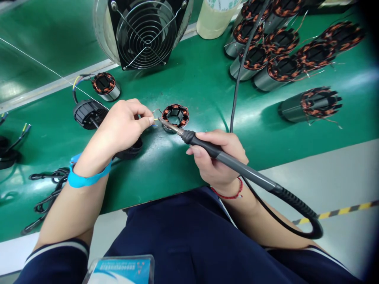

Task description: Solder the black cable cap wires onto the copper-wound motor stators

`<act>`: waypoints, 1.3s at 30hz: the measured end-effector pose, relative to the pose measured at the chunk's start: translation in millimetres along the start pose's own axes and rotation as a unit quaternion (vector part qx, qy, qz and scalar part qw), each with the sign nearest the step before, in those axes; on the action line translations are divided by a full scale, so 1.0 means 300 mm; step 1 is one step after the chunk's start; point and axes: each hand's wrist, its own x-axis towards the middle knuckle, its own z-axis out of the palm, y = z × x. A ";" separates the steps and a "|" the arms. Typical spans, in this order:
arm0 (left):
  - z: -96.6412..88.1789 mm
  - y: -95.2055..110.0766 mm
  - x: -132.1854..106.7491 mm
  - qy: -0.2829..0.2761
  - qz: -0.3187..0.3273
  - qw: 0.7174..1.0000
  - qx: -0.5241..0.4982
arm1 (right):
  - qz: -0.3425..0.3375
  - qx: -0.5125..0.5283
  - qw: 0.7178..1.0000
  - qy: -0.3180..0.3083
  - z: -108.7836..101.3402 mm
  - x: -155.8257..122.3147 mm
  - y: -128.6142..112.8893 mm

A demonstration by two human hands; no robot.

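In my right hand (222, 156) is a black soldering iron (207, 146), gripped like a pen. Its metal tip reaches the left edge of a copper-wound motor stator (175, 116) standing on the green bench. My left hand (126, 124), with a blue strap on its wrist, pinches thin wires (155, 119) close to the iron's tip. A yellow and a blue wire end stick out from the fingertips. Whether the tip touches the wires, I cannot tell. Partly hidden behind my left hand is a black motor housing (89, 113) with a shaft, and a black cap (133, 150) lies below it.
A fan with a wire guard (148, 43) stands at the back, beside a tape roll (217, 17). Several stators (284, 68) crowd the back right; a single stator (314, 104) lies nearer. Another wired stator (105, 85) is at left. Black cables (53, 195) lie front left. The iron's cord loops by my right arm.
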 end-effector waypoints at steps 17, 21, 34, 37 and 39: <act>0.001 -0.006 0.002 0.005 0.002 1.000 -0.011 | -0.014 0.006 1.000 0.010 0.005 -0.002 0.003; 0.002 -0.012 0.005 0.005 0.010 1.000 -0.007 | -0.016 -0.010 1.000 0.015 0.000 0.008 0.001; -0.003 -0.010 0.004 0.012 0.050 0.999 0.015 | 0.044 -0.083 0.975 -0.199 0.053 0.172 -0.012; -0.001 -0.012 0.002 0.015 0.061 0.998 0.014 | 0.030 -0.118 0.974 -0.191 0.076 0.154 -0.003; -0.001 -0.012 0.001 0.014 0.062 0.998 0.010 | 0.027 -0.117 0.976 -0.184 0.085 0.140 0.002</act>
